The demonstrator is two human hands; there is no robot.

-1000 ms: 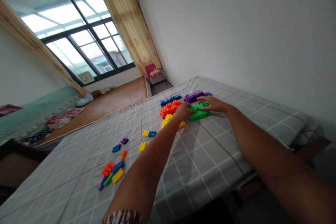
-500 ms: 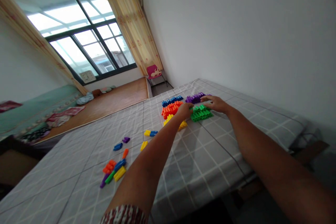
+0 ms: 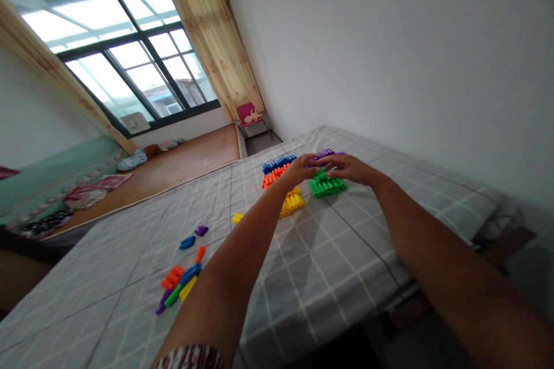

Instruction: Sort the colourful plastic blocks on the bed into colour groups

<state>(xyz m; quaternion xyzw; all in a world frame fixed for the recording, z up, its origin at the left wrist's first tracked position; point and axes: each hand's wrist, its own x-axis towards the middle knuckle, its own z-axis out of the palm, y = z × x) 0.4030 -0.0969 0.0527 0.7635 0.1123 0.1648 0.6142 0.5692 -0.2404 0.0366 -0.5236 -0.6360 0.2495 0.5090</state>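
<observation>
Both hands meet over the green block stack on the checked cloth. My left hand comes from the left and my right hand from the right, their fingertips nearly touching. Between them they pinch a small green piece at the top of the stack. Behind the fingers is a purple block row, partly hidden. To the left of the green stack are a blue row, an orange row and a yellow stack, partly covered by my left hand and forearm.
Loose blue, purple, orange and green pieces lie at the left of the bed. A white wall runs along the right. A pink chair stands beyond, near the window.
My hands have come closer together over the green stack, and a green piece now shows between their fingers. The view has shifted slightly.
</observation>
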